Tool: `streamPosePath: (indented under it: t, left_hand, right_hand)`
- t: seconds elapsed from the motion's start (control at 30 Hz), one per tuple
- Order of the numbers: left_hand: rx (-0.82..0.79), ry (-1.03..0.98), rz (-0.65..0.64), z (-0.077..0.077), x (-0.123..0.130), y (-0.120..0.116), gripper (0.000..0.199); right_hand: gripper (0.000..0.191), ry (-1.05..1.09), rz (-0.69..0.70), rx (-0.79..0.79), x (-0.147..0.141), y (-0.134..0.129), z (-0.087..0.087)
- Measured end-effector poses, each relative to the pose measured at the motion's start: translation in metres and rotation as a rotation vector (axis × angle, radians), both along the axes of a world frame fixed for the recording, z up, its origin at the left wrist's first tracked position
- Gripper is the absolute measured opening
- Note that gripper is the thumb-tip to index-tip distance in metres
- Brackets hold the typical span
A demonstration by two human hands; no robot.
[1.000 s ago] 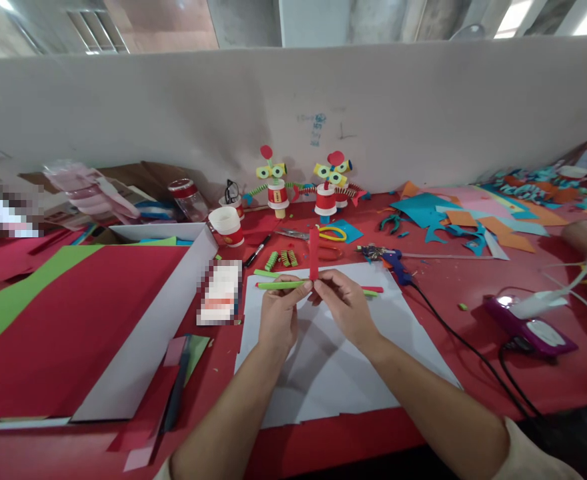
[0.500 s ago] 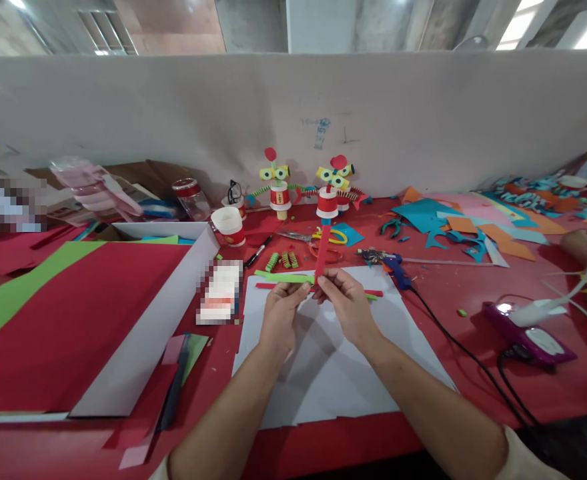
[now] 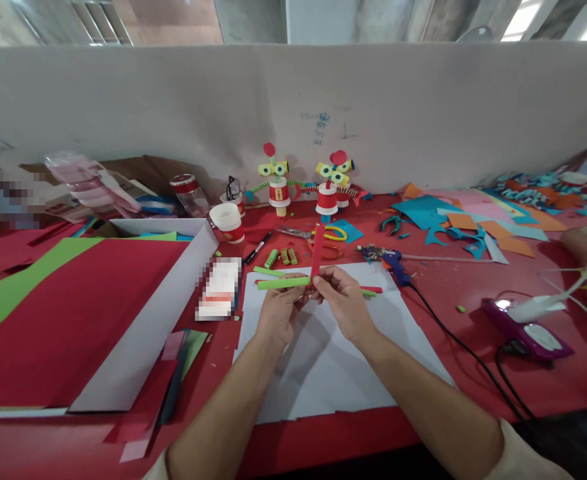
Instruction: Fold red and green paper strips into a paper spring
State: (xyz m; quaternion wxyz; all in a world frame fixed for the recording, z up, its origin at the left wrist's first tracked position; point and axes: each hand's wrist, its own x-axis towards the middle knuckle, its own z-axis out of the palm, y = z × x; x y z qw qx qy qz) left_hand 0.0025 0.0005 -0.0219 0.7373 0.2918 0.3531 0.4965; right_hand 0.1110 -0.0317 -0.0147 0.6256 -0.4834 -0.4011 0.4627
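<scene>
Over the white sheet [image 3: 333,380], in the middle of the scene, a green strip [image 3: 279,284] and a red strip [image 3: 318,248] are held so that they meet almost at a right angle. The green one is pointed to the left, nearly level; the red one is raised toward the far side, leaning slightly to the right.

By the left hand [image 3: 276,315] the green strip is pinched between thumb and fingers, close to the meeting place. By the right hand [image 3: 346,297] the foot of the red strip is pinched, with the thumb pressed on it and the other fingers curled behind. Whether the two ends are glued cannot be told, because the join is mostly covered.

If either pinch were loosened, the corner could probably be twisted out of square, and later folds would be made uneven. Too strong pressing could crease the paper in a wrong place. A loose green strip [image 3: 268,272] and a loose red strip [image 3: 372,289] lie just below, so they could be brushed aside by the fingers. On the right, the glue gun [image 3: 397,267] could be dragged if its cord [image 3: 451,338] were caught by the right forearm.
</scene>
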Motion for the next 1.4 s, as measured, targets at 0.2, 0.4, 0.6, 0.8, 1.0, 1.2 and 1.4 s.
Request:
streamPosePath:
  t: [0.2, 0.4, 0.6, 0.8, 1.0, 1.2, 1.4]
  left_hand:
    - [-0.002, -0.043, -0.057, 0.003, 0.0, -0.002, 0.019]
    - [0.153, 0.036, -0.029, 0.01, 0.004, -0.008, 0.006]
    - [0.122, 0.035, 0.034, 0.005, 0.005, -0.007, 0.01]
    - [0.187, 0.083, 0.0, 0.007, 0.003, -0.008, 0.006]
    - [0.219, 0.111, -0.024, 0.009, -0.001, -0.004, 0.006]
    - [0.082, 0.098, 0.021, 0.004, -0.003, -0.002, 0.028]
    - [0.073, 0.101, -0.022, 0.0, -0.003, -0.002, 0.029]
  right_hand:
    - [0.017, 0.034, -0.034, 0.016, 0.004, 0.001, -0.001]
    - [0.016, 0.021, -0.011, 0.011, 0.003, 0.001, -0.001]
    - [0.014, 0.038, 0.044, -0.009, 0.002, 0.001, -0.001]
    - [0.017, 0.046, 0.043, -0.039, 0.006, 0.004, -0.001]
    - [0.017, 0.068, 0.034, -0.059, 0.009, 0.004, 0.002]
    - [0.02, 0.108, 0.054, -0.084, 0.008, 0.004, 0.002]
    - [0.026, 0.109, 0.046, -0.097, 0.007, 0.005, 0.0]
